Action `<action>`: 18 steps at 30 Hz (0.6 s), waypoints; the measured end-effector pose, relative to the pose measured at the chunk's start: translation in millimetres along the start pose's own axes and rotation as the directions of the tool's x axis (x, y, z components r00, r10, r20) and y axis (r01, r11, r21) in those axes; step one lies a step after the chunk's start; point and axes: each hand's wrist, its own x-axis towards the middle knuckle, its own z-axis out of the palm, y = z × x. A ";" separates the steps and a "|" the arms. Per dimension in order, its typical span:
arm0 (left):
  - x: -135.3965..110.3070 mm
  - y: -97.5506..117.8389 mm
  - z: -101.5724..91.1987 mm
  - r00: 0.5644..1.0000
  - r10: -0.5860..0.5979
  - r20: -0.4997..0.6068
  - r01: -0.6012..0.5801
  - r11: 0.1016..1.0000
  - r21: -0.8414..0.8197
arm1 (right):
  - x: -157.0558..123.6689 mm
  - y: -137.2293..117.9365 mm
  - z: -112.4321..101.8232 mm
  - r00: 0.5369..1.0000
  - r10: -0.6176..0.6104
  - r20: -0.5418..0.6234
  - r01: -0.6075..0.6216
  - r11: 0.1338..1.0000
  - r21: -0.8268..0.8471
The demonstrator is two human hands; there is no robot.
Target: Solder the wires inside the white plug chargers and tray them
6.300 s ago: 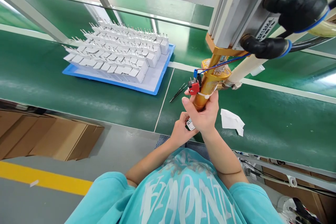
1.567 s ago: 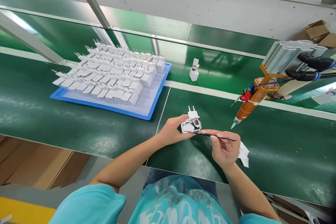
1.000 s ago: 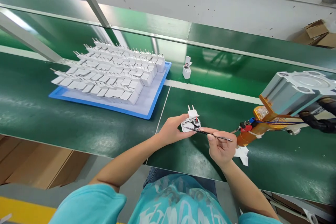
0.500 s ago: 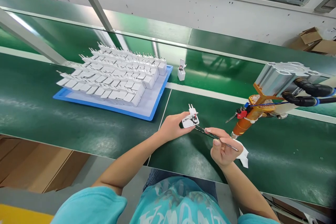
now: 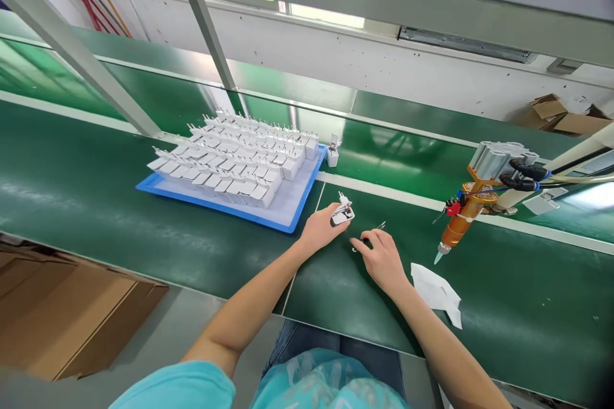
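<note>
My left hand (image 5: 317, 231) is closed on a small white plug charger (image 5: 342, 213), open at the side, with its pins pointing up and away. It holds the charger just above the green belt (image 5: 144, 230). Close to its right, my right hand (image 5: 381, 257) is low, palm down on the belt. Its fingers are closed over dark tweezers (image 5: 380, 225), whose tip sticks out beyond the fingertips.
A blue tray (image 5: 215, 201) packed with several white chargers lies left of my hands. One lone charger (image 5: 332, 152) stands behind it. An orange dispenser (image 5: 458, 230) hangs at the right, nozzle down. White paper (image 5: 436, 294) lies near my right wrist. Cardboard (image 5: 71, 319) sits below the belt.
My right hand has drawn the tweezers away from the charger and lowered them to the belt. The left hand has moved the charger slightly away. The lone charger has drifted left on the far belt.
</note>
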 end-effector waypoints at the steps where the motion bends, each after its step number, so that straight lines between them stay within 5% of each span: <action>1: 2.0 -2.2 0.7 1.000 0.000 -0.002 0.000 1.000 0.003 | -1.2 -0.7 5.0 0.997 -0.001 0.072 -0.001 1.000 0.021; 5: 8.0 -10.0 5.2 1.000 0.009 -0.006 -0.009 1.000 0.025 | 1.5 5.0 14.5 0.971 0.080 0.223 -0.140 0.953 0.270; 7: 9.6 -11.8 7.1 1.000 0.015 0.007 -0.015 1.000 0.024 | 18.6 12.8 16.7 0.947 0.244 0.210 -0.314 0.843 0.438; 10: 10.3 -11.4 8.1 0.999 0.023 0.023 -0.024 1.000 0.010 | 70.4 30.2 32.8 0.833 0.512 0.212 -0.527 0.614 0.587; 18: 13.1 -10.4 8.4 0.999 0.019 0.051 -0.015 0.997 -0.077 | 233.2 76.4 136.2 0.665 0.617 0.421 -0.713 0.357 0.603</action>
